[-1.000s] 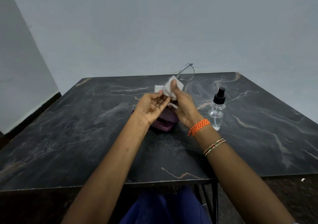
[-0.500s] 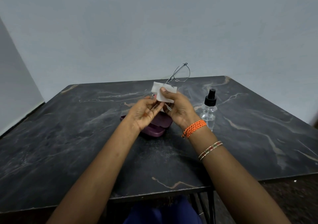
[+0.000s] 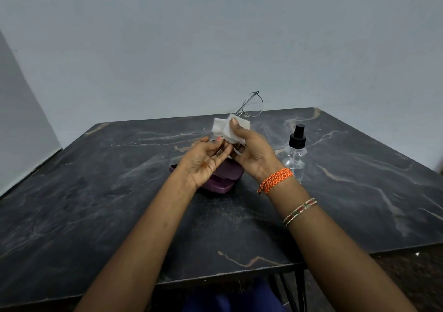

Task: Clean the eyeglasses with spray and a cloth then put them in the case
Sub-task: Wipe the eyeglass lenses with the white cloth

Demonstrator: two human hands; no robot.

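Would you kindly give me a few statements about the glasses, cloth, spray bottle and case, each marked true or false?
1. The right hand presses the white cloth around one lens of the eyeglasses. True.
2. The spray bottle lies on its side. False: it stands upright on the table.
3. The purple case sits on the table below the hands. True.
4. The eyeglasses are already inside the case. False: they are held above it.
5. The left hand grips the spray bottle. False: it is at the glasses, apart from the bottle.
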